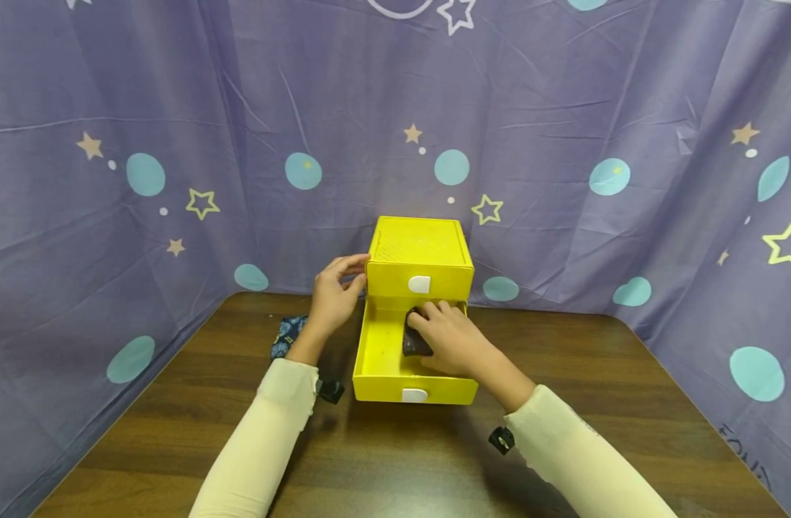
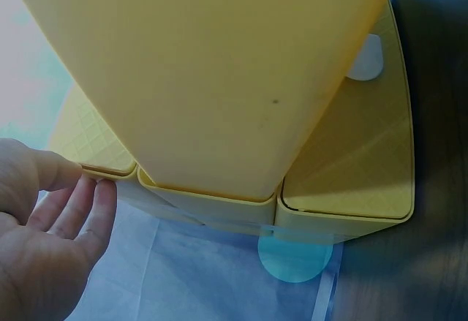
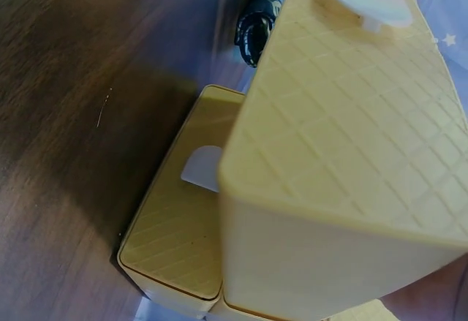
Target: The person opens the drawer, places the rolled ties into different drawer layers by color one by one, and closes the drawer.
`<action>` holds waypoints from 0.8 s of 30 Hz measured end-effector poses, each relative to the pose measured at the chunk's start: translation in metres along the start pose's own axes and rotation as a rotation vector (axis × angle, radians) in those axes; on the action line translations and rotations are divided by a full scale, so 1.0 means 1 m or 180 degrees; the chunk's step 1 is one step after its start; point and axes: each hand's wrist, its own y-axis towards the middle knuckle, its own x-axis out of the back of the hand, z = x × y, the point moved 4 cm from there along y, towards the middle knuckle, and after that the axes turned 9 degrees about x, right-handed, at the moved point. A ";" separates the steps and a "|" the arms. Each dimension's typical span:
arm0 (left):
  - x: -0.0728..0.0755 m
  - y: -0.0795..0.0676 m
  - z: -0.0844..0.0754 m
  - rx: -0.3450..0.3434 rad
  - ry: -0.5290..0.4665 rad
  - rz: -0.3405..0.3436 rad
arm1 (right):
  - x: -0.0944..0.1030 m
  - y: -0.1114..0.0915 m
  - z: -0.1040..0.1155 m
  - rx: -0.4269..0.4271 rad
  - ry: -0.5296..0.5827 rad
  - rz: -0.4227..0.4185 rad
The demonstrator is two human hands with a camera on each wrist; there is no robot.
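Drawer unit, yellow plastic, box-shaped, three tiers (image 1: 421,241): standing on a brown wood-grain table (image 1: 395,460). Top drawer (image 1: 391,278): closed, fitted with a white rounded handle (image 1: 419,284). Middle drawer, yellow plastic (image 1: 378,352): pulled well out toward the person. Bottom drawer, seen from the wrists (image 3: 175,233): closed, its own white handle partly hidden behind the middle one.

Dark object, blackish-brown, small, exact kind unclear (image 1: 414,342): inside the middle drawer, toward its right half, partly covered by the right hand (image 1: 450,334). That hand's fingers are curled over the object and grip it.

Left hand (image 1: 333,295): at the left front edge of the unit's top tier, thumb and fairly straight fingers touching the edge, carrying nothing.

Pouch-like item, dark blue, patterned (image 1: 288,336): on the table left of the unit, near the left wrist.

Sleeves, cream, long (image 1: 252,439): one per arm; a small black device (image 1: 330,391) at each wrist.

Curtain, purple, with stars and turquoise spots (image 1: 369,93): behind and beside the table.
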 end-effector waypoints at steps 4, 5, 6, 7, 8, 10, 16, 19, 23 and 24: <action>0.000 0.000 0.000 0.0002 -0.0005 -0.0002 | 0.001 -0.002 0.001 0.0075 0.0066 0.0002; 0.000 0.000 0.000 0.0003 -0.0006 -0.0001 | 0.001 -0.002 0.000 0.0091 0.0097 -0.0007; 0.000 0.000 0.000 0.0008 -0.0013 0.0000 | 0.001 -0.003 0.000 0.0100 0.0126 -0.0011; 0.000 0.000 0.000 0.0006 -0.0016 0.0000 | 0.002 -0.003 0.000 0.0112 0.0152 -0.0018; 0.000 0.000 0.000 0.0009 -0.0014 -0.0003 | 0.002 -0.004 0.000 0.0125 0.0181 -0.0029; 0.000 0.000 0.000 0.0006 -0.0018 0.0002 | 0.003 -0.005 0.000 0.0148 0.0242 -0.0050; 0.001 -0.001 -0.001 0.0004 -0.0011 -0.0001 | 0.007 -0.007 0.002 0.0230 0.0359 -0.0148; 0.001 0.000 -0.001 -0.0001 -0.0003 0.0000 | 0.009 -0.008 0.002 0.0239 0.0356 -0.0210; 0.001 0.000 0.000 0.0004 -0.0016 0.0015 | 0.014 -0.008 0.003 0.0222 0.0343 -0.0282; 0.001 0.000 0.000 0.0007 -0.0020 0.0018 | 0.015 -0.009 0.003 0.0222 0.0338 -0.0295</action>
